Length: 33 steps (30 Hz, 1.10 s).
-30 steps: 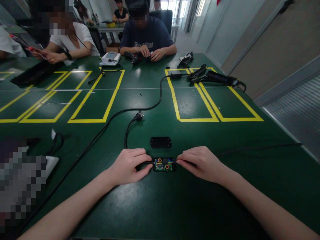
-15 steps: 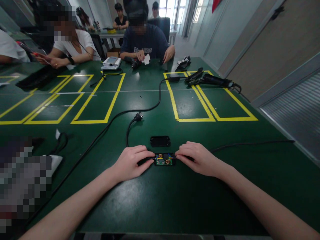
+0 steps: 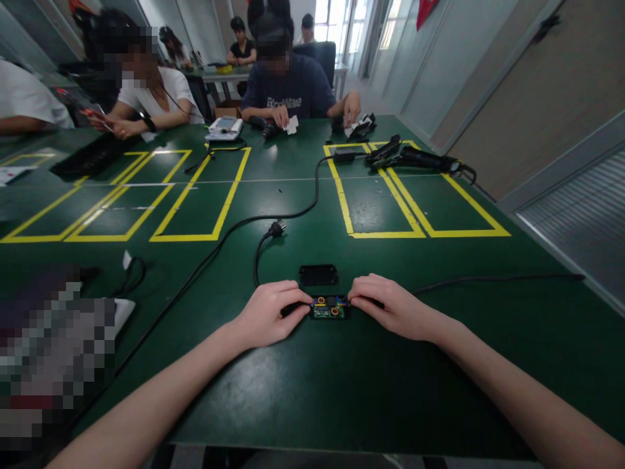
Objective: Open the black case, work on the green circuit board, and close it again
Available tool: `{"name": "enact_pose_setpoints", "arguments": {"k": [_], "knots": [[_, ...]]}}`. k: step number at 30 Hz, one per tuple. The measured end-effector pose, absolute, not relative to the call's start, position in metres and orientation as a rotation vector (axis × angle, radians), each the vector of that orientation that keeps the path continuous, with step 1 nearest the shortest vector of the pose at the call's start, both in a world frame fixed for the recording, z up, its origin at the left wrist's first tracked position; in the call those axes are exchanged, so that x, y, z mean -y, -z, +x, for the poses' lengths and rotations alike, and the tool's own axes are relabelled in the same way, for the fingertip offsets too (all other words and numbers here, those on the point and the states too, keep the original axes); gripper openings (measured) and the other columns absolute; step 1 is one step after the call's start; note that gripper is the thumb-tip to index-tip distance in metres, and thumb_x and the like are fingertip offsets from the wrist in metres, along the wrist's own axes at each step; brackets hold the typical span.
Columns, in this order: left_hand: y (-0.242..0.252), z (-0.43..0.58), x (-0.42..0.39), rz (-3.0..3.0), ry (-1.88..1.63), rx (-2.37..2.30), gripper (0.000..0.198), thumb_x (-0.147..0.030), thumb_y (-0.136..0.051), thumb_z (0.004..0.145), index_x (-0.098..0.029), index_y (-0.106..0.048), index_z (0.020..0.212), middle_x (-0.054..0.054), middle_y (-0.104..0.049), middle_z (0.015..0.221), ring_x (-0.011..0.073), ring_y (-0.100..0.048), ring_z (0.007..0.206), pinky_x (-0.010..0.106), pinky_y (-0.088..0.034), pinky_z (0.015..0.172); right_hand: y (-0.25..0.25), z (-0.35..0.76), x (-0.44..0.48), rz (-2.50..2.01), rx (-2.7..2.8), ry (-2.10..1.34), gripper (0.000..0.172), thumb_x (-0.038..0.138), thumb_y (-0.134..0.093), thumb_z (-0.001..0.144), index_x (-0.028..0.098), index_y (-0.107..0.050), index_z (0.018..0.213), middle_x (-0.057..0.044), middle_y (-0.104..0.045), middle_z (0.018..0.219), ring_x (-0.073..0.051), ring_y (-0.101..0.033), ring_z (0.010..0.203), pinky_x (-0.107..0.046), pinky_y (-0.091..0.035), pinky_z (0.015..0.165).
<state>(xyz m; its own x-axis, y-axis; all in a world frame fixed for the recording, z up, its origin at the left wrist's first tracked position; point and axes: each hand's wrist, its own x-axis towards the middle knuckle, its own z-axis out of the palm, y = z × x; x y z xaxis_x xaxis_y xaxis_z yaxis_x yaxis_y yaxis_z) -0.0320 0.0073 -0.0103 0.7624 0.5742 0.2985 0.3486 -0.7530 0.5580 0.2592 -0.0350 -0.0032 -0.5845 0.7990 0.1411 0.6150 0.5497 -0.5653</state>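
A small open black case [image 3: 329, 317] with a green circuit board [image 3: 322, 312] inside lies on the table in front of me. The board carries two copper-wound rings and coloured wires. My left hand [image 3: 273, 312] is closed at the case's left end, thumb and fingers pinching the power cable where it enters. At the right end my right hand [image 3: 385, 305] pinches the other cable, fingertips touching the case edge. The matching black cover [image 3: 318, 275] rests just beyond the case. A plug [image 3: 277, 228] on a short black cord [image 3: 256, 260] lies beyond my left hand.
A long black cable [image 3: 234, 225] crosses the green table [image 3: 273, 404] to an adapter [image 3: 344, 156]. Yellow tape rectangles [image 3: 385, 234] mark the surface. Blurred items [image 3: 53, 352] lie at left. Across the table, a person [image 3: 293, 88] handles small parts beside a drill [image 3: 269, 129].
The view has shifted slightly, so things sit a little farther right. My hands keep their hold at the case's ends. The person opposite has moved a hand toward the dark parts.
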Motion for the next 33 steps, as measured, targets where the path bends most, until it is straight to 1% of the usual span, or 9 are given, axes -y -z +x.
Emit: {"name": "enact_pose_setpoints", "arguments": {"k": [5, 8, 11, 18, 24, 28, 33], "knots": [[0.0102, -0.0306, -0.0079, 2.534, -0.664, -0.689, 0.026, -0.026, -0.053, 0.106, -0.018, -0.077, 0.101, 0.005, -0.071, 0.083, 0.0181, -0.064, 0.077, 0.03, -0.052, 0.073, 0.0056, 0.2557, 0.0353, -1.236, 2.38, -0.65, 0.038, 0.034, -0.035, 0.112, 0.022, -0.063, 0.09, -0.006, -0.07, 0.087, -0.02, -0.064, 0.081, -0.034, -0.049, 0.076], [0.0099, -0.0304, -0.0092, 2.567, -0.677, -0.686, 0.028, -0.026, -0.051, 0.108, -0.017, -0.077, 0.102, 0.006, -0.071, 0.083, 0.0183, -0.064, 0.078, 0.031, -0.05, 0.075, 0.0058, 0.2556, 0.0348, -1.242, 2.389, -0.617, 0.037, 0.034, -0.039, 0.111, 0.021, -0.065, 0.088, -0.006, -0.071, 0.085, -0.02, -0.064, 0.081, -0.035, -0.048, 0.078], [0.0099, -0.0298, -0.0099, 2.562, -0.68, -0.714, 0.027, -0.027, -0.052, 0.108, -0.018, -0.076, 0.104, 0.005, -0.072, 0.085, 0.0187, -0.064, 0.08, 0.032, -0.049, 0.076, 0.0043, 0.2571, 0.0339, -1.212, 2.416, -0.604, 0.036, 0.034, -0.043, 0.11, 0.02, -0.068, 0.088, -0.005, -0.071, 0.082, -0.02, -0.062, 0.079, -0.035, -0.044, 0.077], [0.0076, -0.0284, -0.0098, 2.602, -0.498, -0.738, 0.025, -0.028, -0.05, 0.108, -0.019, -0.072, 0.104, 0.005, -0.073, 0.091, 0.0191, -0.064, 0.085, 0.032, -0.046, 0.078, -0.0014, 0.2558, 0.0346, -1.21, 2.426, -0.59, 0.037, 0.033, -0.047, 0.109, 0.018, -0.072, 0.086, -0.005, -0.07, 0.078, -0.019, -0.058, 0.077, -0.034, -0.037, 0.073], [0.0056, -0.0287, -0.0071, 2.618, -0.434, -0.719, 0.023, -0.027, -0.049, 0.108, -0.019, -0.07, 0.105, 0.004, -0.073, 0.093, 0.0196, -0.064, 0.087, 0.033, -0.045, 0.079, -0.0012, 0.2561, 0.0357, -1.226, 2.381, -0.719, 0.037, 0.034, -0.048, 0.109, 0.019, -0.068, 0.082, -0.003, -0.068, 0.078, -0.017, -0.058, 0.073, -0.034, -0.039, 0.074], [0.0051, -0.0294, -0.0057, 2.625, -0.435, -0.715, 0.019, -0.026, -0.052, 0.108, -0.019, -0.07, 0.105, 0.004, -0.073, 0.094, 0.0196, -0.064, 0.088, 0.032, -0.045, 0.078, 0.0005, 0.2554, 0.0368, -1.252, 2.361, -0.739, 0.03, 0.03, -0.053, 0.106, 0.02, -0.066, 0.082, -0.003, -0.069, 0.082, -0.017, -0.061, 0.074, -0.032, -0.042, 0.073], [0.0044, -0.0302, -0.0058, 2.61, -0.449, -0.707, 0.02, -0.027, -0.052, 0.108, -0.02, -0.071, 0.106, 0.004, -0.072, 0.092, 0.0195, -0.063, 0.087, 0.032, -0.047, 0.079, 0.001, 0.2537, 0.039, -1.22, 2.422, -0.584, 0.019, 0.02, -0.057, 0.102, 0.02, -0.064, 0.084, -0.002, -0.068, 0.079, -0.017, -0.061, 0.071, -0.03, -0.043, 0.07]]}}
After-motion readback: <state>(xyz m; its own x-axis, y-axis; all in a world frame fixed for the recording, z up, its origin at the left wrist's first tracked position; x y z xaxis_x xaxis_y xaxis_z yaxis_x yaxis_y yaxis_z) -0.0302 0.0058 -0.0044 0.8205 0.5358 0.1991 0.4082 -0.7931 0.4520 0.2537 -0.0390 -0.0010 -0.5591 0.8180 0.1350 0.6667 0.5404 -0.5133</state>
